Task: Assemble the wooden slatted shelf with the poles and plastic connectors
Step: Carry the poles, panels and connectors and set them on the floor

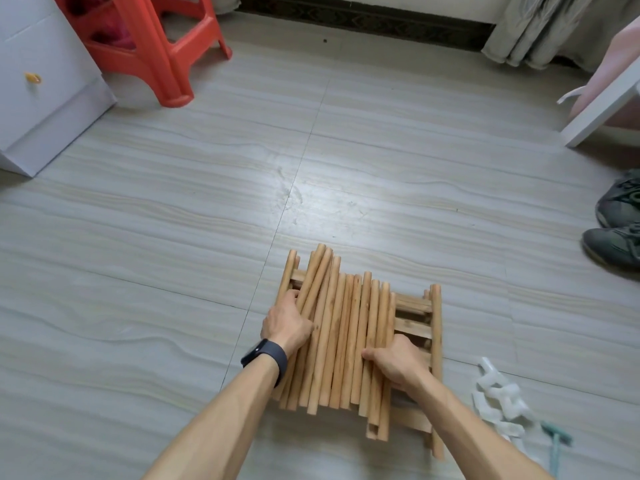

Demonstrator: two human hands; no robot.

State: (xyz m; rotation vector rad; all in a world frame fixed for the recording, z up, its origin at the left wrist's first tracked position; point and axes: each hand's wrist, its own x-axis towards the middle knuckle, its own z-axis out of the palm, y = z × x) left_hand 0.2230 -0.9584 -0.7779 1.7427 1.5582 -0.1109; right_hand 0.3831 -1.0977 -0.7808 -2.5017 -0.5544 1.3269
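poles (346, 334) lie loose on the slatted shelf panels (412, 306) on the floor (173, 237); left hand (287, 323) and right hand (394, 362) each curl round some. lifted unevenly, others may roll toward the plastic connectors (498, 400) beyond the right hand.

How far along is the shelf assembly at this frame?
Barely started. Nothing looks joined: the loose poles lie heaped on the slatted panels, and the white plastic connectors sit piled on the floor beside a teal tool. In hand: the left hand and right hand grip the poles. Left: fitting all poles, connectors and panels together.
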